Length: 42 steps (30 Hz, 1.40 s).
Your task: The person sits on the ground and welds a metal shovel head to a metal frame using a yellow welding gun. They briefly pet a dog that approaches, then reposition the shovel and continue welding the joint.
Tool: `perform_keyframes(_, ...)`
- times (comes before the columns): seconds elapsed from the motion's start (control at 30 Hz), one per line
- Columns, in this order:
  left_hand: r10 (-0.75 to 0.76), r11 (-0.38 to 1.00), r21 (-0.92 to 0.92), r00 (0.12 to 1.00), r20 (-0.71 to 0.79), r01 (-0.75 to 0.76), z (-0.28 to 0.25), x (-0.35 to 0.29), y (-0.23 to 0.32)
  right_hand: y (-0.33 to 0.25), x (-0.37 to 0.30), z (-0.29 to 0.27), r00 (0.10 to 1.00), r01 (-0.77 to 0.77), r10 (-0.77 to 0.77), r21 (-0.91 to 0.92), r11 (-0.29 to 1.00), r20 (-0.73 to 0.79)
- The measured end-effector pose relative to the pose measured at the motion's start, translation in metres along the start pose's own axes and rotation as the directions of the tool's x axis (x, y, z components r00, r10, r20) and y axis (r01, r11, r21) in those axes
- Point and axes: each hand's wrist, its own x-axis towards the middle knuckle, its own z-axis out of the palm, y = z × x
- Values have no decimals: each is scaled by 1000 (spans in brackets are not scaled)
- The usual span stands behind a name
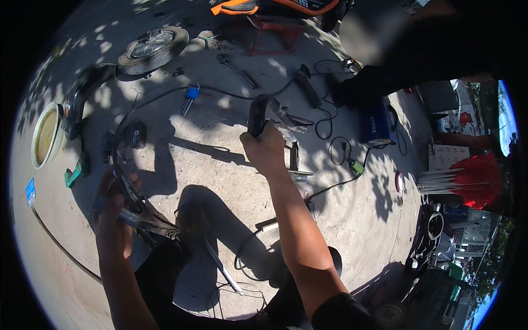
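Observation:
My left hand (pixel 113 206), at the lower left, has its fingers and thumb closed around a long curved part (pixel 159 224), black above with a metal arm near its lower end. My right hand (pixel 267 148), reaching to the centre, grips a black curved handle-like piece (pixel 257 118). Against its far side is a grey crumpled-looking piece (pixel 283 114). Just beyond my right wrist a dark metal bracket (pixel 295 157) shows in part; I cannot tell whether it joins the held piece. Between my legs a shiny metal rod (pixel 224 269) slants over the ground.
Around me on the concrete lie a wheel (pixel 151 50), an adjustable wrench (pixel 236 70), a blue-topped tool set (pixel 191 99), an angle grinder (pixel 308 88), cables and a black battery-like block (pixel 136 135). A basin (pixel 47 135) stands left, a blue box (pixel 376 124) right, near another person's dark-clothed leg (pixel 368 82).

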Motion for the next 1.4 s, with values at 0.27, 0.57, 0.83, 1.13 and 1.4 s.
perform_keyframes(0.27, 31, 1000, 3, 983, -182, -31, -7, 6, 5, 7, 8, 216, 915, -199, 185, 1, 980, 357)
perform_keyframes(0.57, -19, 964, 262, 994, -110, 48, -31, 0, -7, 58, -42, 252, 966, 96, -105, 50, 994, 235)
perform_keyframes(0.83, 83, 882, 468, 996, -25, -61, -30, -6, -5, 140, -290, 178, 758, -294, 280, -74, 953, 589)
perform_keyframes(1.13, -40, 985, 165, 996, -74, 51, -2, -28, -20, 207, -386, 210, 543, -176, 361, -317, 932, 758)
perform_keyframes(1.4, 12, 969, -248, 998, 55, 2, 28, -17, 5, 120, -341, 6, 732, -117, 66, 30, 993, 678)
